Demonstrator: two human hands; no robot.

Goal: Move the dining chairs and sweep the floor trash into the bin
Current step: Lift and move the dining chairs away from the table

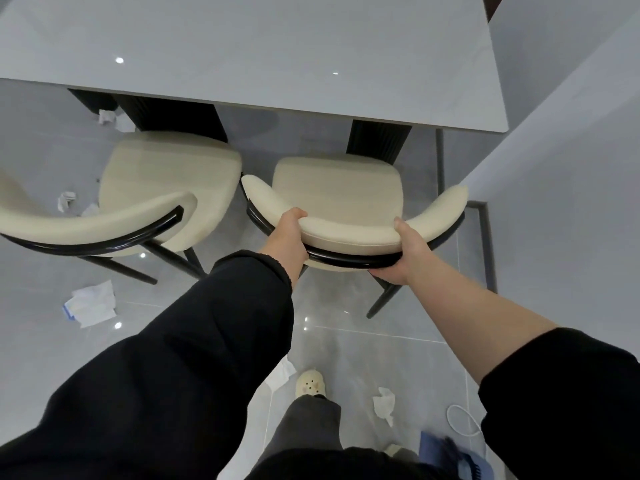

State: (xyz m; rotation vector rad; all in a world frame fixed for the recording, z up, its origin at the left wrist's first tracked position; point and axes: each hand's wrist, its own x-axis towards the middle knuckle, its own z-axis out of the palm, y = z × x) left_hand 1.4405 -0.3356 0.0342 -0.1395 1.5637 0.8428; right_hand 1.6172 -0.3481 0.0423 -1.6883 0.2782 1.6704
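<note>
Two cream dining chairs with black frames stand at the grey table. Both of my hands grip the curved backrest of the right chair: my left hand on its left side, my right hand on its right side, fingers curled under the black rail. The left chair stands angled beside it, untouched. Crumpled white tissues lie on the floor: a large tissue at left, two tissues behind the left chair, one tissue under the table, one tissue near my feet.
A grey wall closes the right side, next to the right chair. A blue dustpan-like object and a white cable lie at bottom right. My foot in a cream slipper stands behind the chair. Glossy grey tiles cover the floor.
</note>
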